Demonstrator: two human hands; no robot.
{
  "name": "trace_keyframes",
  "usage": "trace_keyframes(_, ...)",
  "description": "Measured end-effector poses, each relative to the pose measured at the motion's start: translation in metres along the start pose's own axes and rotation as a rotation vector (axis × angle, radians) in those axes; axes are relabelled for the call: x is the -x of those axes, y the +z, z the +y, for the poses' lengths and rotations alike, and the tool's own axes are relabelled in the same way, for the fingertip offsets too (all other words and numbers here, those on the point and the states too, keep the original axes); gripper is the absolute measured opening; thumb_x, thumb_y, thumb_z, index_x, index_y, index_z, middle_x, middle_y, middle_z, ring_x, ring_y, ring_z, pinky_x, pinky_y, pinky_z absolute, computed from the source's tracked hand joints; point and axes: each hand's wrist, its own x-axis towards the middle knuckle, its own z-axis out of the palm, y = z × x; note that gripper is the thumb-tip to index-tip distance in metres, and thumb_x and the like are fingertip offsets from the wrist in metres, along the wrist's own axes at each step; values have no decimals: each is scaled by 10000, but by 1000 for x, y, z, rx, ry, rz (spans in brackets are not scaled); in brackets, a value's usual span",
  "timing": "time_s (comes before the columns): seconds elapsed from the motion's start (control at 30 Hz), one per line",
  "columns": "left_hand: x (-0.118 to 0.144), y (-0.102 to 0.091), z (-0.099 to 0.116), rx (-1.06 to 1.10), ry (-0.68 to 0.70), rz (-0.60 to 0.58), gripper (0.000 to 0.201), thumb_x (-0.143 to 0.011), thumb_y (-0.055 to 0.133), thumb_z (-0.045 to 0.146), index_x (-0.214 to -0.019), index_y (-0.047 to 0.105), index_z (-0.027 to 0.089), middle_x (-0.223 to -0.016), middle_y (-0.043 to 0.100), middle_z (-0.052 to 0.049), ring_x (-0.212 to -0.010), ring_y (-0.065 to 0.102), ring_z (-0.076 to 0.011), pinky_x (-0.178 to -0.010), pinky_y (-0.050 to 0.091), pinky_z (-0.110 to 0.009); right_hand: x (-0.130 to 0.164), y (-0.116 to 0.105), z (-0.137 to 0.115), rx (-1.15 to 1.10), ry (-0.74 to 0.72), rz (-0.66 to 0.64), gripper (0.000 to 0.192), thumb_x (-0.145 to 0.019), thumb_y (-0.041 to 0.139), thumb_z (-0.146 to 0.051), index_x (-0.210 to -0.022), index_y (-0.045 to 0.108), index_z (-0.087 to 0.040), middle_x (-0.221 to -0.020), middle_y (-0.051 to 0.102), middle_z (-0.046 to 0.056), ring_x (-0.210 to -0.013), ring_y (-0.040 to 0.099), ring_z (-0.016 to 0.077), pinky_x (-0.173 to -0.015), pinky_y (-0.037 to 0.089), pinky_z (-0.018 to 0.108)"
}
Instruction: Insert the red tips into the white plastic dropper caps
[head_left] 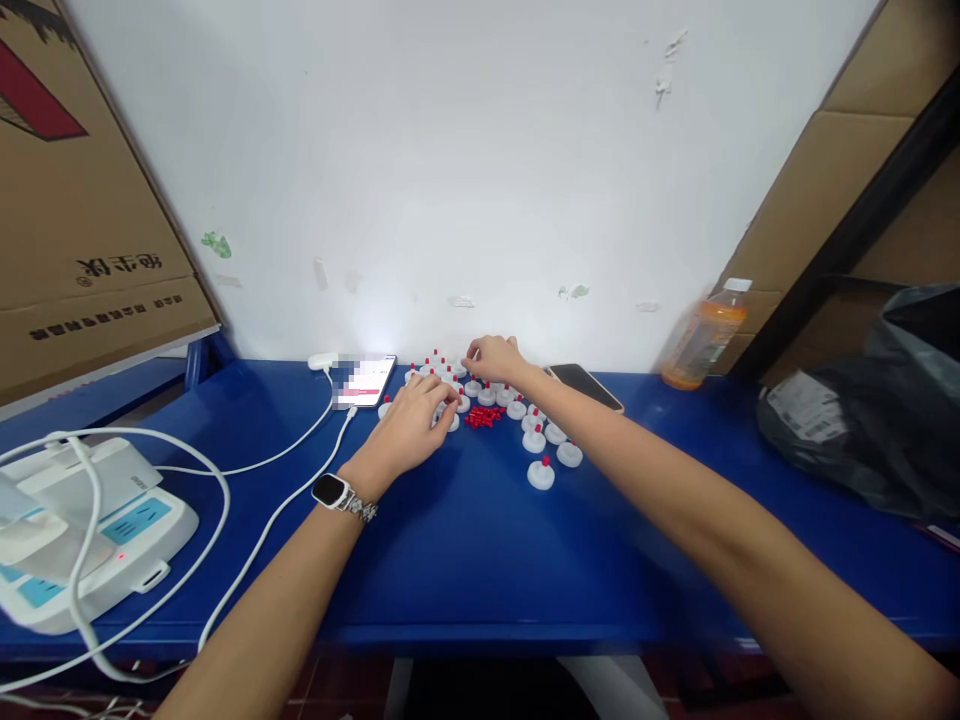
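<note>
Many white round caps with red tips are spread over the blue table, one cap (541,474) standing nearest the front. Among them lies a small pile of loose red tips (485,417). My left hand (417,415), with a watch on its wrist, hovers over the caps on the left side, its fingers curled and close together. Reaching to the back of the group, my right hand (495,358) has its fingers bent down in a pinch beside the rear caps. What either set of fingertips holds, if anything, is too small or hidden to make out.
A lit phone (366,382) with a charging cable lies at the back left, a dark phone (586,386) behind my right forearm. A power strip (112,540) with looping white cables occupies the left. An orange drink bottle (705,335) and a black plastic bag (870,400) stand right.
</note>
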Motion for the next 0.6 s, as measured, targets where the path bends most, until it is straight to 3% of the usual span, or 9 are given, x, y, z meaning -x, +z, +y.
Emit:
trace_keyframes(0.17, 1, -4, 0, 7, -21, 5, 213, -993, 433, 288, -983, 632, 209, -1001, 630, -55, -990, 529, -242, -921, 436, -424, -20, 7, -11, -21, 32, -40, 159, -815, 638, -283, -889, 721, -170, -983, 745, 110, -1036, 626, 266, -992, 314, 435)
trace_keyframes(0.3, 3, -10, -1, 5, -53, 46, 202, -988, 443, 305, -1016, 619, 210, -1035, 611, -59, -1008, 532, -245, -919, 446, -423, -11, 0, -17, -68, 29, 9, 157, -858, 570, -239, -899, 711, -181, -974, 747, 79, -999, 636, 236, -981, 329, 426)
trace_keyframes(0.43, 5, -11, 7, -34, -72, 144, 300, -974, 478, 364, -1211, 546, 193, -1176, 568, -98, -1091, 513, -271, -963, 447, -446, 35, -19, -18, -299, 6, 198, 181, -871, 568, -305, -876, 704, -186, -875, 742, 38, -867, 643, 190, -921, 380, 379)
trace_keyframes(0.53, 5, -7, 15, -64, -62, 122, 434, -951, 519, 423, -1315, 474, 191, -1258, 554, -117, -1152, 501, -298, -981, 445, -473, 80, -31, -22, -559, -75, 197, 209, -863, 593, -352, -839, 711, -182, -808, 732, 22, -738, 619, 157, -760, 432, 303)
trace_keyframes(0.6, 5, -4, 18, -64, -42, 58, 416, -958, 507, 418, -1314, 479, 203, -1233, 586, -106, -1141, 516, -299, -976, 447, -482, 104, -35, -23, -676, -112, 171, 242, -873, 586, -379, -847, 717, -177, -803, 728, 21, -718, 604, 152, -699, 432, 282)
